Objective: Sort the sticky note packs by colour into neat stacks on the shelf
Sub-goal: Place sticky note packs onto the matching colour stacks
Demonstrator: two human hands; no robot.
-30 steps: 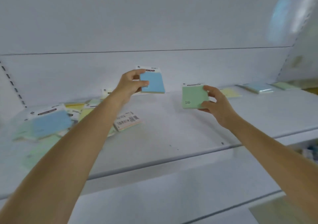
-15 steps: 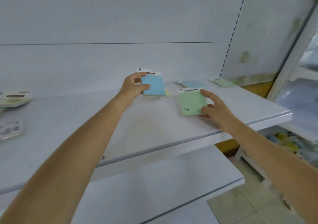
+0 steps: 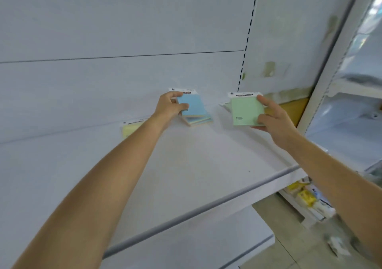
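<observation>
My left hand [image 3: 168,106] grips a blue sticky note pack [image 3: 193,104] and holds it just over a small blue stack [image 3: 199,120] lying at the back of the white shelf [image 3: 186,165]. My right hand [image 3: 272,116] grips a green sticky note pack [image 3: 246,111] above another green pack [image 3: 226,104], which peeks out behind it near the shelf's right end. A yellow pack [image 3: 130,129] lies on the shelf to the left, partly hidden by my left forearm.
The shelf's front rail [image 3: 206,206] runs diagonally below my arms, with a lower shelf [image 3: 186,248] under it. A slotted upright [image 3: 247,37] and side panel close off the right end. Coloured goods [image 3: 306,198] sit on a low rack at the right.
The view has swung right, so the mixed pile at the left is out of sight. Both hands carried their packs toward the shelf's right end, over the blue and green packs lying there.
</observation>
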